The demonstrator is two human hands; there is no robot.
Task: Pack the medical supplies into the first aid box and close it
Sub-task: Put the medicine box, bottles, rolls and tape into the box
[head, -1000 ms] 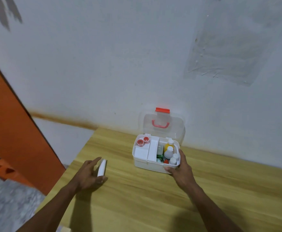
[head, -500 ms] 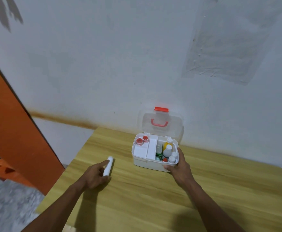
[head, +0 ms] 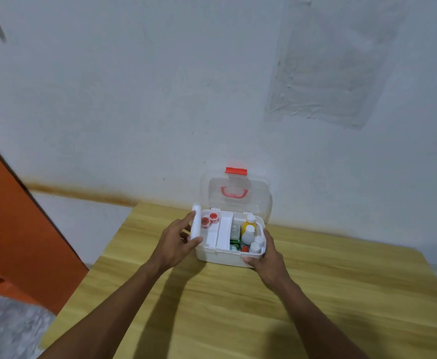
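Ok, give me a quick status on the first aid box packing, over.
Left hand holds white tube at box's left edge. Right hand steadies first aid box. Lid open, bottles inside. Nothing in the way.

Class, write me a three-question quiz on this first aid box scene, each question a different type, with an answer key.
1. True or false: the clear lid of the first aid box is shut.
2. Which of the hands holds the white tube? A) left hand B) right hand C) neither
3. Fill in: the yellow bottle stands in the box's ____ side compartment, as the camera sees it.

Key: 1. False, it stands open against the wall. 2. A; the right hand steadies the box's near right corner. 3. Right.
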